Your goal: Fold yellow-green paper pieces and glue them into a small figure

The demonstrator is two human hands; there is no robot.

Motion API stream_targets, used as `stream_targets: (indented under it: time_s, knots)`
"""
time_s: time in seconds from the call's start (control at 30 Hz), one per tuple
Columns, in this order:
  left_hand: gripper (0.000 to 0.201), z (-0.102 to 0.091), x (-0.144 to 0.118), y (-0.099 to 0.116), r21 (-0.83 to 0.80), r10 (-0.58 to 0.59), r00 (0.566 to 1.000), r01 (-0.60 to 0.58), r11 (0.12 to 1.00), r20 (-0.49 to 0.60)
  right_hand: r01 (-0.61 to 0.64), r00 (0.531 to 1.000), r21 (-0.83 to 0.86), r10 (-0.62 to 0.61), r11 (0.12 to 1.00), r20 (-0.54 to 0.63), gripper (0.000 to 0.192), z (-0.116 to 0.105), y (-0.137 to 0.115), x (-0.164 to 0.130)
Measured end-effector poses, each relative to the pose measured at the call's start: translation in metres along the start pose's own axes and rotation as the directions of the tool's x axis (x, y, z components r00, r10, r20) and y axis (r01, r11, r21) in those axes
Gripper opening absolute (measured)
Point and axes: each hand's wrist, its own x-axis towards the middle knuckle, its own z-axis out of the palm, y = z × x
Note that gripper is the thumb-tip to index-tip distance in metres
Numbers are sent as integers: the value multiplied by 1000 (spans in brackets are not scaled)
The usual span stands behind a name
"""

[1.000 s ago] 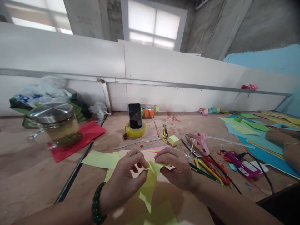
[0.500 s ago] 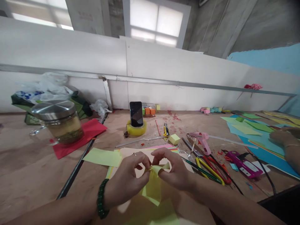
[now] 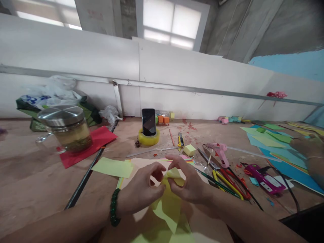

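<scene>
jar (image 3: 68,130) left of frame | phone (image 3: 149,122) centre, behind hands | glue gun (image 3: 219,152), scissors (image 3: 227,179) right

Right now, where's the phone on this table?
In the head view, the phone stands upright in a yellow tape roll at the far middle of the table, near the white wall, beyond both hands, left of the small orange cubes.

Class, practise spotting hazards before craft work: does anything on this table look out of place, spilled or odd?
Red splatter stains the wooden table near the back wall. The phone stands upright, oddly, in a yellow tape roll. Scissors lie in an untidy heap.
</scene>
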Motion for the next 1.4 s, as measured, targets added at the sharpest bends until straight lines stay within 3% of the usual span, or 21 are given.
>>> stream_targets:
  time_s: [0.1,0.4,0.6,0.9,1.2,1.4]
  knots:
    - [16,0,2,-3,-92,-48,995,56,994,83,4,1000,-1,-4,1000,25,60,-1,-1,1]
    - [28,1,6,-12,-211,-152,976,183,960,153,-9,1000,-47,10,999,14,59,4,4,0]
    - [22,1,9,-14,-187,-172,980,189,964,101,-103,995,-44,103,994,2,59,9,10,-3]
    - [16,0,12,-18,-59,-237,956,250,966,172,-276,958,18,273,961,92,53,10,15,-4]
    - [26,3,9,-21,76,-173,966,161,984,192,-127,991,191,120,973,53,41,14,7,-2]
    - [23,3,9,-17,61,-111,983,103,993,146,-93,989,295,122,951,-82,36,14,4,2]
